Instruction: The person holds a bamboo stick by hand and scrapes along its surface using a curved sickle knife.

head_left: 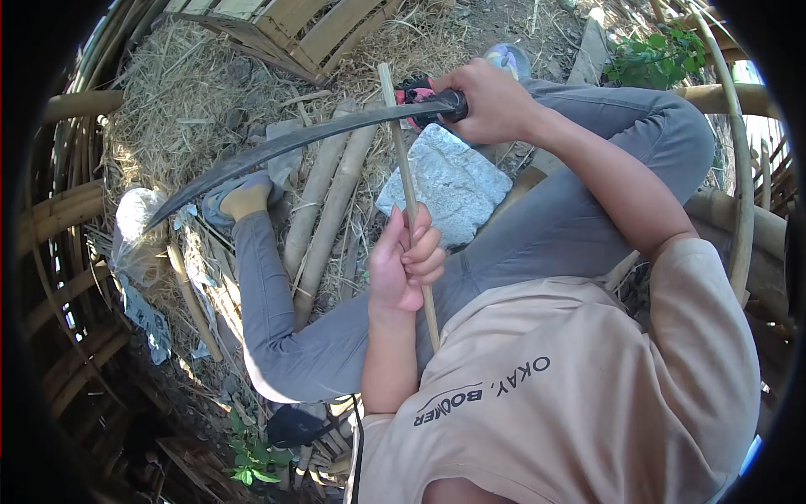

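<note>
My right hand (491, 101) is closed round the black handle of a long curved blade (285, 144), whose tip points down to the left. My left hand (407, 256) grips a thin, split wooden stick (405, 172) at its lower part. The stick stands nearly upright in view, its lower end against my shirt. Near the handle the blade crosses the stick's upper part; whether they touch is hard to tell. Behind the stick, between my legs, lies a rough pale stone block (462, 189).
A wooden slatted crate (311, 34) stands at the top over dry straw (180, 101). Bamboo poles (323, 210) lie left of the stone. A plastic bag (138, 218) is at the far left, and bamboo walling (63, 218) curves round both sides. Green leaves (659, 59) grow at upper right.
</note>
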A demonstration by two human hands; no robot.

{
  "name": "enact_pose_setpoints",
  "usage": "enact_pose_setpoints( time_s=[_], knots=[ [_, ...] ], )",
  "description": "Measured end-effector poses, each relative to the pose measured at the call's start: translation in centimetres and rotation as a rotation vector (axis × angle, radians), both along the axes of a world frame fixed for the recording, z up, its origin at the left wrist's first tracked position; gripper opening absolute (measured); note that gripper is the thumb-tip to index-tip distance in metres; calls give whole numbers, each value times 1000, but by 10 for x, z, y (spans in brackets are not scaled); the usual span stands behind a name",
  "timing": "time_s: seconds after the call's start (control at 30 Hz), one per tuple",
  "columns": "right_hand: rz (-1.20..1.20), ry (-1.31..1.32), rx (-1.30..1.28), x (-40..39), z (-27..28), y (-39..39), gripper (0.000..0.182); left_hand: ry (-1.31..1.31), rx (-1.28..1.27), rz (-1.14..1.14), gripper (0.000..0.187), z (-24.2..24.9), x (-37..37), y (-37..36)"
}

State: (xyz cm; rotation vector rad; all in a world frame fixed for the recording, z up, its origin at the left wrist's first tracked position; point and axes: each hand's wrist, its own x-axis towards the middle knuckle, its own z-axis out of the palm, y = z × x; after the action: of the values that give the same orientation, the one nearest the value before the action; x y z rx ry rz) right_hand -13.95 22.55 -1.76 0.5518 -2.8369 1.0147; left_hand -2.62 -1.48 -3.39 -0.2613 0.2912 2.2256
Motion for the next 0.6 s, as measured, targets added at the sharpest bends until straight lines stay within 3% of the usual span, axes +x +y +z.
enact_pose_setpoints(
  time_s=[0.17, 0.27, 0.47, 0.6],
  knots=[
    [-93, -63, 184, 3, 1, -1, 32, 85, -300, 38, 33, 12, 7, 13],
    [-86, -265, 217, 0, 10, 1, 35, 150, -355, 17, 31, 17, 9, 18],
    [-192, -11, 214, -16, -12, 19, 38, 97, -304, 22, 31, 15, 9, 17],
    [-234, 1, 265, -23, -3, 20, 42, 65, -130, 28, 35, 13, 10, 9]
  ],
)
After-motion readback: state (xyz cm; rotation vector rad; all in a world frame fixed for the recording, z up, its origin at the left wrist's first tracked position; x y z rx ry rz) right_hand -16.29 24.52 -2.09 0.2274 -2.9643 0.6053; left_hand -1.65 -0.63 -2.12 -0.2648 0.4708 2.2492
